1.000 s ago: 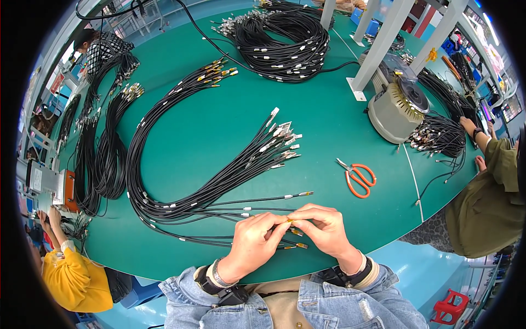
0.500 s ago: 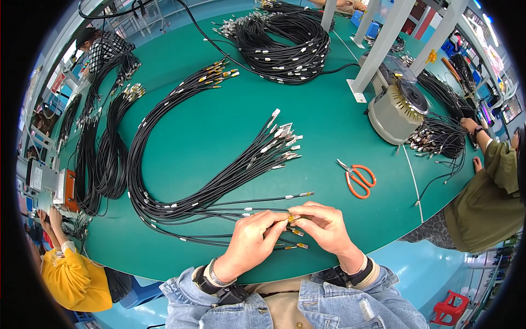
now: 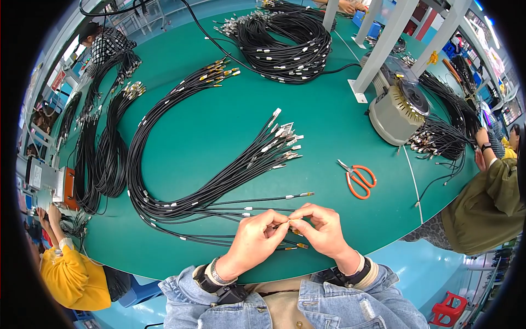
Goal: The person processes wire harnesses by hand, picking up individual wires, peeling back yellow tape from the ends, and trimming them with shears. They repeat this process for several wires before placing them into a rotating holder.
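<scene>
My left hand [image 3: 256, 240] pinches a thin black cable close to its end, thumb against forefinger. Fingertip to fingertip with it, my right hand [image 3: 322, 230] is closed on that cable's tip; the fingers hide most of the tip. Below the hands, other cable ends with yellow wrapping [image 3: 300, 246] lie on the green table [image 3: 219, 126]. These strands run left into a long curved bundle of black cables [image 3: 143, 137], whose white-tagged ends [image 3: 285, 143] fan out above my hands. Orange-handled scissors [image 3: 359, 180] lie to the right, blades apart.
A large coil of black cables [image 3: 282, 49] sits at the back. Hanks of cable [image 3: 112, 148] lie at the left. A grey round-topped machine [image 3: 399, 112] stands beside metal posts [image 3: 383, 49]. Co-workers sit at both sides, one in a yellow top [image 3: 74, 279], one in olive [image 3: 485, 205].
My fingertips have drawn closer together, and the yellow cable tip that showed between them is now mostly covered. At the right, the co-worker's hand has moved along the cables.
</scene>
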Available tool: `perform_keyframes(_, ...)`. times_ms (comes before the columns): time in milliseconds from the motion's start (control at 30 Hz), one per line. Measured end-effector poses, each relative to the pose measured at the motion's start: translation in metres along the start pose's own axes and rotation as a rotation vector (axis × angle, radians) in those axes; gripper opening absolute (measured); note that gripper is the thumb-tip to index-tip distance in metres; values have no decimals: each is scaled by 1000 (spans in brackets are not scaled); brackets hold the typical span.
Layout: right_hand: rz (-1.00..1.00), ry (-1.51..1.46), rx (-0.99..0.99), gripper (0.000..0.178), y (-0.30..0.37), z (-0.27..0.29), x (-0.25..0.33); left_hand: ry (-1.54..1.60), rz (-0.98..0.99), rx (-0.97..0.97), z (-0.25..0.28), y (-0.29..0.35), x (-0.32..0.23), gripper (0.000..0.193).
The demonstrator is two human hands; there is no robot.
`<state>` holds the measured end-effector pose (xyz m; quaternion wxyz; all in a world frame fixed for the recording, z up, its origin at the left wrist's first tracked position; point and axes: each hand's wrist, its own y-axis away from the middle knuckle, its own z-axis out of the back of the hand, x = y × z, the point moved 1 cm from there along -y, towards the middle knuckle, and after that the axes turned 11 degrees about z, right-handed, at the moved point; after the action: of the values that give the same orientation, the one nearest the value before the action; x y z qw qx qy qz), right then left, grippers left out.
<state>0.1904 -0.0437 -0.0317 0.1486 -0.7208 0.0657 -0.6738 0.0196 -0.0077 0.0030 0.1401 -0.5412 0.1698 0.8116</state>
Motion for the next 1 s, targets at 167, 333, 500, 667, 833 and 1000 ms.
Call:
perform_keyframes(167,-167,-124,-114,24,-8,0,9,-9,-37,-85,-6,-5,11,8)
perform_keyframes(333,-208,37,-153,23,-5,32,6,-354,-269,-21,-6,-11,12,10)
perform_keyframes(500,-197,204,-187,20,-4,67,12,-389,-294,-42,2,-22,15,12)
perform_keyframes(667,-112,283,-192,17,-20,88,29,-729,-326,-340,26,-52,28,15)
perform_keyframes(833,-103,348,-114,19,-33,92,36,-923,-293,-386,26,-60,46,21)
perform_keyframes(1000,-59,439,62,18,-49,77,43,-996,-257,-350,33,-63,52,21)
